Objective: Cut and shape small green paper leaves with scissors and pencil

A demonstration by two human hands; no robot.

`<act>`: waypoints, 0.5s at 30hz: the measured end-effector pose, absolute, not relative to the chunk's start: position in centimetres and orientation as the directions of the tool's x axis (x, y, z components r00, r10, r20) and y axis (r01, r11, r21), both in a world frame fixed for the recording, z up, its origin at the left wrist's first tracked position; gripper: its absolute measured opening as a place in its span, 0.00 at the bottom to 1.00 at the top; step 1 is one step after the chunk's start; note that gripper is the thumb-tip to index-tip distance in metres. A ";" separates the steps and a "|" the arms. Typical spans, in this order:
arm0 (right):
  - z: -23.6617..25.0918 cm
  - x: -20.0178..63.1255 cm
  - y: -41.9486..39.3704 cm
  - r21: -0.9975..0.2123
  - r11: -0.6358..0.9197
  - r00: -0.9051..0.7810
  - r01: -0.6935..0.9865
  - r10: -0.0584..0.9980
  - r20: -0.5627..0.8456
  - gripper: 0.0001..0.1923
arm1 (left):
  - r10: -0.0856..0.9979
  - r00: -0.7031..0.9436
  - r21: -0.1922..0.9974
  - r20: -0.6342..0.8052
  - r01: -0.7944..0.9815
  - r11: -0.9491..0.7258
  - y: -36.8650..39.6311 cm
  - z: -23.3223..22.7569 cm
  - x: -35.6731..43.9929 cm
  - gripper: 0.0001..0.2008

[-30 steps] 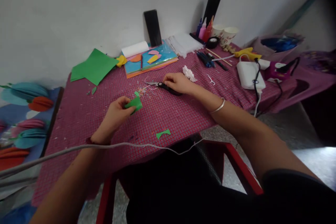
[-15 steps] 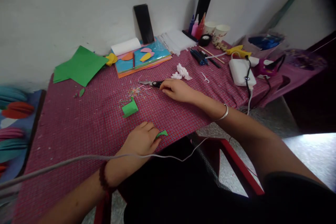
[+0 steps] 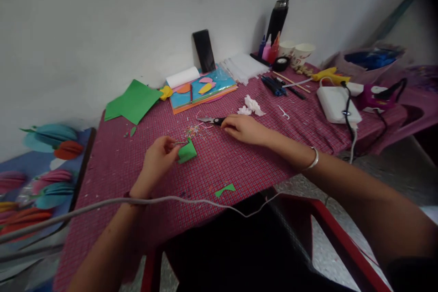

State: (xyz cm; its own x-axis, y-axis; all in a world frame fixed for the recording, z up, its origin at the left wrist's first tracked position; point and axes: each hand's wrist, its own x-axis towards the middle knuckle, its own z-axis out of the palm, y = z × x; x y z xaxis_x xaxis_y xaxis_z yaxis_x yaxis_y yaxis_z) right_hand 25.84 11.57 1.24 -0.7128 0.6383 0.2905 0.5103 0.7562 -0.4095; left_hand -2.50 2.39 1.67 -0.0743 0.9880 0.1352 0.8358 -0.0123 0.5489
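1. Red-checked cloth tabletop [image 3: 239, 169] carries everything.
2. Right hand [image 3: 244, 128], fingers curled, covers the black-handled scissors [image 3: 214, 121], mid-table.
3. Left hand [image 3: 158, 157] pinches the small green folded paper piece [image 3: 187, 152], near-left; probably light and easily creased, so best held by its edge.

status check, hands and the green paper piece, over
Left hand pinching folded green paper. Right hand on scissors, flat on the table. Small green scrap lies apart, nothing blocking.

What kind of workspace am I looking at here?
Likely a home paper-craft table: coloured paper sheets, scissors under the right hand, a yellow glue gun, and a green paper piece by the left hand.
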 end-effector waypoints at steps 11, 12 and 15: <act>0.2 26.7 12.2 -0.138 0.592 -0.572 0.794 0.805 0.156 0.14 | 0.992 -0.114 0.931 -0.054 0.355 0.091 0.7 0.5 -0.6 0.10; 0.1 26.8 12.3 -0.133 0.596 -0.578 0.792 0.802 0.152 0.15 | 0.982 -0.158 0.967 -0.108 0.213 0.140 0.6 0.6 -0.4 0.11; 0.3 26.6 12.8 -0.140 0.607 -0.593 0.782 0.794 0.130 0.18 | 0.954 -0.256 0.988 -0.155 -0.014 0.156 1.0 1.3 -0.3 0.13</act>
State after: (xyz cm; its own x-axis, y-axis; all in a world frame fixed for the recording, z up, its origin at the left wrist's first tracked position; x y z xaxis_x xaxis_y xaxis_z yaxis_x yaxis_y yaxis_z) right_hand 26.64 12.77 0.30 -0.5934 0.7943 0.1300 0.7820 0.6072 -0.1403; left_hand -0.29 0.97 1.34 -0.2558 0.9543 -0.1548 -0.0142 0.1564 0.9876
